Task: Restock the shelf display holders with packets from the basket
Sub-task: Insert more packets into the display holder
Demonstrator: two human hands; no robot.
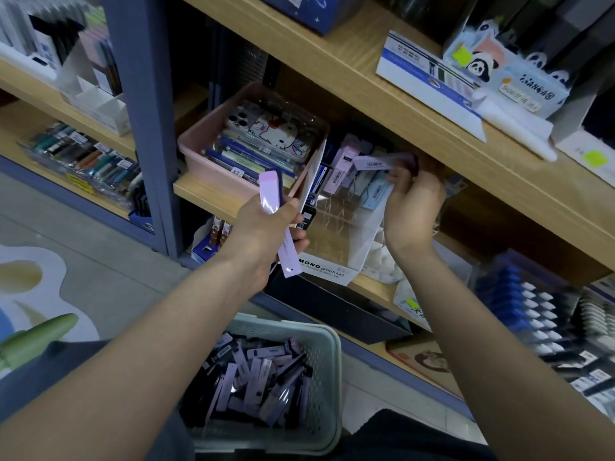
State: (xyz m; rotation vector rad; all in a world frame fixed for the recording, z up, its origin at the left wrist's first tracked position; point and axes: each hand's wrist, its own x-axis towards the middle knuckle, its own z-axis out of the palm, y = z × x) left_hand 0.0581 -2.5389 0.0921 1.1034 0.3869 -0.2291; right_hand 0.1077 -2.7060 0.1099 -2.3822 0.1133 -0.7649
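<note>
A pale green basket (329, 347) sits low between my arms, filled with several lilac and dark packets (256, 374). My left hand (263, 234) grips a small bunch of long lilac packets (271, 197) in front of the middle shelf. My right hand (412, 207) reaches under the upper shelf board and pinches one lilac packet (376, 161) above the clear display holder (346, 224). The holder carries a white MONO graph label and has lilac and light blue packets standing in its back slots.
A pink tray (196, 151) with a cartoon-cat case and pens stands left of the holder. The wooden upper shelf (349, 71) hangs just above my right hand. A blue upright post (146, 111) divides the shelving. Pen displays (532, 314) fill the lower right.
</note>
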